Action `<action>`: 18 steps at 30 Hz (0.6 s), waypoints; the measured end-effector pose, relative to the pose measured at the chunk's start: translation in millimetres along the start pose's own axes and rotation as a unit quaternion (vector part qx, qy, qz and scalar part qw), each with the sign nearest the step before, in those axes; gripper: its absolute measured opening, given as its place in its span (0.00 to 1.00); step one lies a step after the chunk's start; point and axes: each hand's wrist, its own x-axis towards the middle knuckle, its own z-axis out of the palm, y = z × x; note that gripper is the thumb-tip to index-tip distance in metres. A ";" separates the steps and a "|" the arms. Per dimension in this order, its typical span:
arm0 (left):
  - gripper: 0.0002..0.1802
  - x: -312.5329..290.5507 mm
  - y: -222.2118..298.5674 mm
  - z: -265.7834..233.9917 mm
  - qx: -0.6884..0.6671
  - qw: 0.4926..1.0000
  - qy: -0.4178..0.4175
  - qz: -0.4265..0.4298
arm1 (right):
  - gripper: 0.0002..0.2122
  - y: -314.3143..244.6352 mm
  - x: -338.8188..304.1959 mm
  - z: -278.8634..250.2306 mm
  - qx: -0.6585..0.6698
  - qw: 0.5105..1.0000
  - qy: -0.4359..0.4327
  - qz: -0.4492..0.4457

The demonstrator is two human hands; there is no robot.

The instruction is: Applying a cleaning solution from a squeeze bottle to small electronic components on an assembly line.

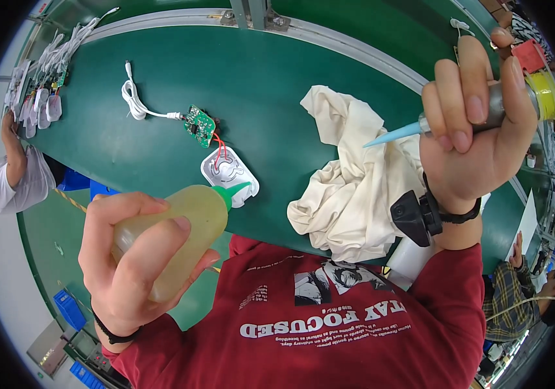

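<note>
My left hand is wrapped round a soft squeeze bottle of pale yellow liquid. Its green pointed nozzle overlaps the edge of a white plastic shell in the picture. Red wires join that shell to a small green circuit board, and a coiled white cord with a plug runs from the board. Up at the right, my right hand grips a grey tube with a light-blue tapered nozzle pointing left over a crumpled cream cloth.
Several boards with white cords and shells lie at the green table's far left end, where a person in white works. A metal rail runs along the back. Another person in plaid is at the right.
</note>
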 end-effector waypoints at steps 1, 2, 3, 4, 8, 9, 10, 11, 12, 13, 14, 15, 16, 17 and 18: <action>0.29 0.5 0.9 -0.9 0.003 1.000 -0.001 0.001 | 0.12 -0.2 0.2 0.7 -0.002 1.000 0.001 -0.001; 0.29 0.8 1.7 -1.8 0.006 1.000 -0.002 0.002 | 0.13 -0.3 0.6 1.4 -0.003 1.000 0.002 -0.001; 0.29 1.6 1.4 -0.9 0.006 1.000 -0.002 0.003 | 0.13 -0.3 0.4 1.0 -0.004 1.000 0.002 -0.001; 0.29 2.4 1.2 0.1 0.006 1.000 -0.005 0.003 | 0.13 -0.2 0.2 0.6 -0.001 1.000 0.001 -0.001; 0.30 2.5 0.5 0.0 0.008 1.000 -0.020 0.007 | 0.13 0.0 0.0 -1.6 0.006 1.000 -0.005 0.000; 0.30 1.9 0.3 -0.9 0.008 1.000 -0.029 0.010 | 0.13 0.0 0.2 -2.3 0.007 1.000 -0.009 0.001; 0.31 1.8 0.2 -1.4 0.008 0.999 -0.037 0.012 | 0.13 -0.1 0.3 -2.7 0.008 1.000 -0.012 0.001; 0.31 2.3 0.4 -1.5 0.008 0.999 -0.037 0.012 | 0.13 -0.1 0.4 -2.9 0.008 1.000 -0.012 0.001; 0.31 2.6 1.1 -1.3 0.009 0.999 -0.039 0.013 | 0.14 0.7 0.1 -3.4 0.009 1.000 -0.012 0.001; 0.31 3.1 1.5 -1.4 0.009 0.999 -0.041 0.014 | 0.14 0.7 0.0 -3.3 0.008 1.000 -0.011 0.000; 0.31 3.4 1.6 -1.4 0.009 0.999 -0.043 0.015 | 0.14 0.6 0.0 -3.4 0.006 1.000 -0.010 0.000; 0.31 3.7 1.4 -1.2 0.009 0.999 -0.043 0.015 | 0.14 0.6 -0.1 -3.7 0.006 1.000 -0.010 -0.001; 0.31 4.1 1.0 -0.9 0.010 0.999 -0.044 0.020 | 0.14 0.7 -0.1 -4.3 0.008 1.000 -0.013 0.000; 0.31 4.5 0.6 -0.5 0.011 0.999 -0.044 0.026 | 0.14 0.7 -0.1 -4.9 0.011 1.000 -0.015 0.000; 0.31 4.4 0.8 -0.9 0.012 0.998 -0.046 0.031 | 0.14 0.7 0.0 -4.9 0.014 1.000 -0.018 0.000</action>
